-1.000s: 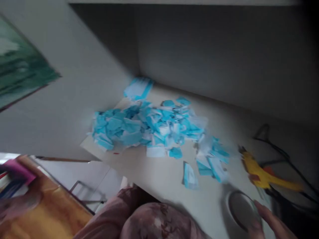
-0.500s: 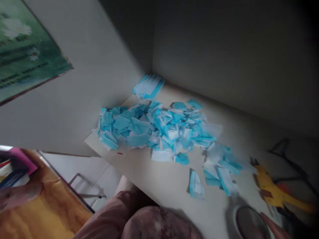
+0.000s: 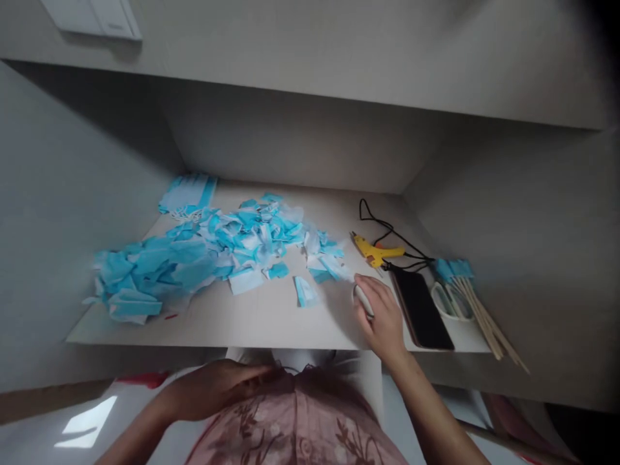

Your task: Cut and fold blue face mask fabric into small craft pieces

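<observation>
One pale round object [image 3: 362,301], on the glue gun's [image 3: 375,250] near side, right hand [image 3: 385,320] curled round it, likely steadying it; blue scraps [image 3: 252,236] spread left of the gun; left hand [image 3: 213,391] slack, unclenched.

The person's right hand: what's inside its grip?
The right hand holds a pale, rounded object, whose outer edge shows on the side toward the blue and white scraps. The hand covers the rest, so its full shape and whatever lies beneath cannot be seen.
</observation>
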### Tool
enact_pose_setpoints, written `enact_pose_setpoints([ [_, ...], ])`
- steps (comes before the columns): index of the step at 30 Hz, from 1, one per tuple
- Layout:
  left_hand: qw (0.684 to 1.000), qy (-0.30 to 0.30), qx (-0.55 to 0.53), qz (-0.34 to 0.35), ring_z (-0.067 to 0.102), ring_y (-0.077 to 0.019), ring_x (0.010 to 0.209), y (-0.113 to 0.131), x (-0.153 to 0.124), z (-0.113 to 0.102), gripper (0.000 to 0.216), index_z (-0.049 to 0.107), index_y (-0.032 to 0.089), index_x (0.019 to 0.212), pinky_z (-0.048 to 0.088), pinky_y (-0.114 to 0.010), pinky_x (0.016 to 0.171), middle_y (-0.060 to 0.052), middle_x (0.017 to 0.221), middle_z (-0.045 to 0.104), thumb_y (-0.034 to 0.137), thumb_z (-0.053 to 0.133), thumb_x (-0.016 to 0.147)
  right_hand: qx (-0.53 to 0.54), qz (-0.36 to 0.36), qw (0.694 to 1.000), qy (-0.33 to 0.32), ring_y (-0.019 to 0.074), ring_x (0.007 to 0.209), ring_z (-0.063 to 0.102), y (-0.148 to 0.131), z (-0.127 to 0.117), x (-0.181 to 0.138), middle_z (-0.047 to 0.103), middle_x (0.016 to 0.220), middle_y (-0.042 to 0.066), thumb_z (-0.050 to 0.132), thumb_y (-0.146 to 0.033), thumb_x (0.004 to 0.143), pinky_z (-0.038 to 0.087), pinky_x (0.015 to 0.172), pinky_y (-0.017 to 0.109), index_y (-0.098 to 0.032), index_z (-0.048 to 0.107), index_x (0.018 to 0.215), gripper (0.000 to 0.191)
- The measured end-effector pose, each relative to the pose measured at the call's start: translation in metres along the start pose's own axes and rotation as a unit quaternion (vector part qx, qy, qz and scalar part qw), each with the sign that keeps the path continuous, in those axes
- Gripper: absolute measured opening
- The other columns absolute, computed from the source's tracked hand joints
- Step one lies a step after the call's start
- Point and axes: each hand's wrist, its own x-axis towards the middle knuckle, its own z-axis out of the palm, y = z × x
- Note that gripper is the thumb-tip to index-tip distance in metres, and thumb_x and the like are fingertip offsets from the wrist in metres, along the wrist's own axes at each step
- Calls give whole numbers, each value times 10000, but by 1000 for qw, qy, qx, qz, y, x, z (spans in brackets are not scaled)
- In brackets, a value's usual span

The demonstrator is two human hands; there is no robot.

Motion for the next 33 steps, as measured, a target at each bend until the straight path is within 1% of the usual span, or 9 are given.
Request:
enact_pose_setpoints([
  [3,999,10,39,-3,648,-220,1276,13,-36,-35,464,525,405,1480,519,-330,1071,0,1428,649,403,529,1016,-7,-2,998,-66,344,1453,444,-14,9,27,489,1549,159,562,-304,981,479,1112,567,-264,257,1621,710],
  [6,975,190,116,-18,672,-210,1232,25,-57,-60,398,600,360,1407,540,-341,1046,-28,1349,703,365,537,1014,6,-11,996,-84,362,1543,304,-17,25,70,350,1646,165,531,-377,1003,390,1188,606,-257,217,1633,713],
  [9,900,379,210,-43,703,-212,1154,17,-72,-70,321,660,319,1306,578,-334,979,-43,1265,735,356,545,1008,53,-31,992,-107,383,1555,270,-10,53,126,287,1671,198,536,-460,998,335,1226,611,-203,233,1630,747],
  [13,748,569,320,-121,537,-343,1381,-28,-94,-78,542,537,283,1434,469,-531,1128,-121,1511,546,435,647,926,136,-21,968,-209,434,1554,219,4,109,202,273,1664,240,728,-570,851,306,1229,643,-164,263,1623,988],
  [15,719,581,327,-198,416,-416,1462,-56,-100,-80,755,408,239,1532,401,-618,1155,-179,1609,404,477,690,873,162,16,953,-255,443,1546,213,7,138,229,305,1653,232,814,-576,758,301,1224,647,-180,288,1618,1083],
  [17,728,562,308,-243,337,-454,1498,-80,-99,-79,915,293,192,1585,366,-651,1161,-230,1654,294,475,729,831,181,29,940,-287,434,1533,255,6,161,246,317,1642,249,798,-562,773,322,1213,622,-153,297,1612,1060],
  [24,754,568,259,-206,180,-441,1561,-98,-51,-78,1209,120,248,1637,279,-640,1216,-231,1705,124,527,850,715,277,-2,882,-381,340,1537,316,-60,191,239,311,1661,183,768,-559,810,312,1246,508,-177,278,1620,1021],
  [28,753,576,261,-179,150,-420,1573,-95,-25,-94,1096,170,257,1627,251,-630,1228,-204,1715,109,505,812,774,307,-39,858,-411,339,1570,236,-125,202,231,304,1669,171,769,-496,837,269,1263,500,-180,268,1624,985],
  [33,688,623,314,-201,335,-390,1510,-93,-41,-120,639,459,193,1482,312,-578,1219,-178,1652,319,396,650,907,311,-44,861,-400,281,1545,326,-199,228,238,365,1646,163,650,-397,946,314,1240,411,-118,291,1596,793],
])
